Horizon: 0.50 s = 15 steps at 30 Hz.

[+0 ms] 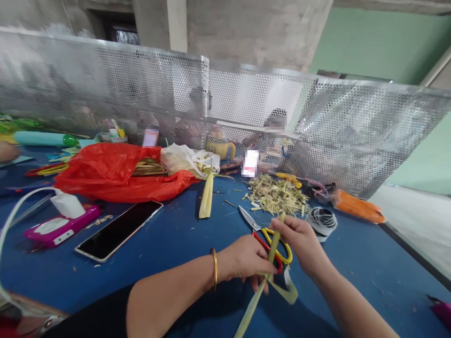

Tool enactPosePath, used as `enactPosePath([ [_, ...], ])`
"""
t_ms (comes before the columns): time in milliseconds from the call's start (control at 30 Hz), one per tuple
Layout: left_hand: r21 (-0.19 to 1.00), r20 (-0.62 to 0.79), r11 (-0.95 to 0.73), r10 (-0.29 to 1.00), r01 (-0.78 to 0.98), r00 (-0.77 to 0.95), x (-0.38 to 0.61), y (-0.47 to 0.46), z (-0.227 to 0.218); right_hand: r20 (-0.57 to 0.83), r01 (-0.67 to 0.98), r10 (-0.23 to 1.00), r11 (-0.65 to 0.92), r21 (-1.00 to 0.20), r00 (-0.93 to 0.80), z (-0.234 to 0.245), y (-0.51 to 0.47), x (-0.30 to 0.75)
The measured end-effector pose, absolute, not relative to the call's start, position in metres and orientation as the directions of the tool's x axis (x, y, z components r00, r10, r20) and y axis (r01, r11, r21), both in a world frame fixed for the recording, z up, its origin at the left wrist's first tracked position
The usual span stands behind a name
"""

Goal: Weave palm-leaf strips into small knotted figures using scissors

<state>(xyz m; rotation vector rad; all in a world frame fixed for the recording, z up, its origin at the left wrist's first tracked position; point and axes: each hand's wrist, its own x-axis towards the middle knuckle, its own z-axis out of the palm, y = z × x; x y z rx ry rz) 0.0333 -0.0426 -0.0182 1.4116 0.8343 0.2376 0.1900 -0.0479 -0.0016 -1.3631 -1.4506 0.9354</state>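
Well, at the upper left of the frame a turquoise roll with a green end (40, 138) lies before the perforated metal screen (155, 77). Below it, at left, a magenta power block (79, 223) carries a white plug (68, 205); the marks on its side are too small to read. A red plastic bag (100, 171) sprawls above a dark-screened phone (120, 230) lying face up on the blue table (179, 239). Behind the bag, an upright panel (150, 137) is pixelated, its content unreadable. Near the centre, a pale yellow husk (206, 197) juts down from a white bag (179, 157).

At lower centre, the left hand (248, 257), a gold bangle (214, 269) at its wrist, grips the lower part of a leaf strip (274, 245). This strip is yellowish green, narrow and stiff-looking above the fingers; below them paler, flat ribbons trail apart, one curling to the right. It crosses in front of the red and yellow handles of the scissors (251, 219). Right of centre, the right hand (299, 233) pinches the strip's top end, below a heap of clippings (276, 195). Further right are a cord spool (322, 224) and an orange packet (357, 206).
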Motion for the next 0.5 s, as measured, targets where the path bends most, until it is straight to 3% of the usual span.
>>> enactPosePath([
  [100,0.924,-0.38,0.28,0.749,0.259,0.544,0.034,-0.036,-0.019,0.297,0.402,0.946,0.223,-0.888,0.132,0.005,-0.051,0.194],
  [233,0.874,-0.438,0.485,0.818,-0.037,0.373,0.034,-0.028,-0.019,0.435,0.591,0.9,0.347,-0.729,0.008,0.008,-0.062,0.189],
  [367,0.791,-0.455,0.542,0.832,-0.284,0.318,0.033,-0.023,-0.018,0.524,0.75,0.825,0.48,-0.455,-0.21,0.002,-0.071,0.179],
  [500,0.73,-0.45,0.557,0.828,-0.396,0.335,0.031,-0.02,-0.015,0.586,0.803,0.688,0.587,-0.104,-0.428,-0.008,-0.071,0.172],
])
